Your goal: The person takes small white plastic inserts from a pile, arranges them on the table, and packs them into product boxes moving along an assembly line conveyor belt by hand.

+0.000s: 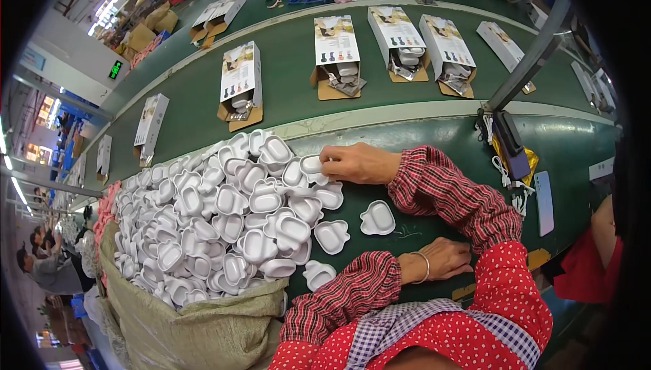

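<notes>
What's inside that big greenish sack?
White plastic pieces are heaped at the open edge of the sack. Its cloth and the top pieces hide whatever lies deeper.

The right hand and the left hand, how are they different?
The right hand touches a white piece; the left hand lies over the green tabletop. The left hand has a bangle at its wrist; the right hand shows none. The right hand points left in the picture; the left hand points right. Both come out of red checked sleeves.
</notes>
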Action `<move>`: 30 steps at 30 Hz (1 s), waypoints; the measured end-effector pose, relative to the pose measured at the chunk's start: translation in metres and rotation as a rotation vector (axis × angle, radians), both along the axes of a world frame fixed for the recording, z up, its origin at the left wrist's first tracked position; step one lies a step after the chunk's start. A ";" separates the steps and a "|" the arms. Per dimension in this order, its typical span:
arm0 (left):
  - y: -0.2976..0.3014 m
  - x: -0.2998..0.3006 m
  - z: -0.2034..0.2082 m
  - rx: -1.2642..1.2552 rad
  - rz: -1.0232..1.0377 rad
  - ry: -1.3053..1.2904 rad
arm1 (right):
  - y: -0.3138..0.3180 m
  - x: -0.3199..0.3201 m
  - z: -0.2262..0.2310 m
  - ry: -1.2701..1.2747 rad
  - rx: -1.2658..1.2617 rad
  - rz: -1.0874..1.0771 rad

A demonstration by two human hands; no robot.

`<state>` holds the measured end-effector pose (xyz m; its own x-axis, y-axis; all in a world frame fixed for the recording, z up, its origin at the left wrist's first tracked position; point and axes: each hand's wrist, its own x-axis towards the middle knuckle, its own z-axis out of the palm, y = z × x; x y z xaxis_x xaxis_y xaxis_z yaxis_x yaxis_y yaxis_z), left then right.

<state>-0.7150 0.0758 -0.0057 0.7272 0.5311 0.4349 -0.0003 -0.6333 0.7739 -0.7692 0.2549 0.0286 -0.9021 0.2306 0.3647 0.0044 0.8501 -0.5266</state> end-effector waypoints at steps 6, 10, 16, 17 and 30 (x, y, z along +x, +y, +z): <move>0.000 -0.005 0.001 -0.002 -0.031 0.035 | 0.055 0.020 0.003 0.004 0.345 -0.393; 0.000 -0.006 0.000 0.021 -0.039 0.034 | 0.120 0.043 0.010 -0.234 0.413 -0.604; -0.001 -0.005 -0.002 0.035 -0.009 -0.016 | 0.140 0.054 0.007 -0.251 0.434 -0.970; -0.002 -0.008 -0.003 0.016 -0.004 -0.009 | 0.126 0.046 0.006 -0.145 0.321 -0.870; 0.000 -0.012 -0.001 -0.012 0.017 -0.053 | -0.006 0.006 0.000 0.041 0.105 0.043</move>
